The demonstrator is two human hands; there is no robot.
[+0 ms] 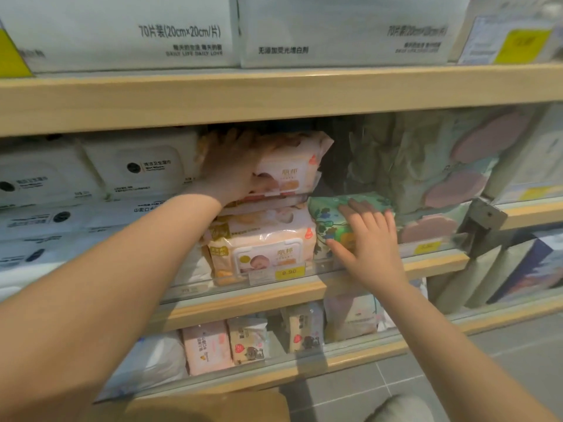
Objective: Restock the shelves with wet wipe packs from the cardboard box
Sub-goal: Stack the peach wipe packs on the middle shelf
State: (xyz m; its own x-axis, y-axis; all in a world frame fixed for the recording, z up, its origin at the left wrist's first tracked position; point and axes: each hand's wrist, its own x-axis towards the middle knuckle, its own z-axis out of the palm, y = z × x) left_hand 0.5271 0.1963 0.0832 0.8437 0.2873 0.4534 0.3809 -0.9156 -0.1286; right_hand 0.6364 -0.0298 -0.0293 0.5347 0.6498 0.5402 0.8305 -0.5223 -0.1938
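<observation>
- Left hand (234, 169) has its grip closed on the top peach wipe pack (289, 166) of a stack on the middle shelf (243, 296).
- Right hand (370, 239) lies flat, fingers spread, on a green floral pack (329, 211) just beside that stack.
- Cardboard box (210, 406) is at the bottom edge.

On the top shelf, "70片装(20cm×20cm/片)" and "DAILY LIFE DAILY LOVE" are printed on the left white tissue pack (122, 32); "无添加荧光增白剂" is printed on the white pack beside it (344, 32). "9.90" is shown on a yellow price tag (289, 272) at the middle shelf's edge. "顺邦" can be read on the lid of the peach baby wipe pack (262, 248) behind that tag. Other print is too blurred to be read.
</observation>
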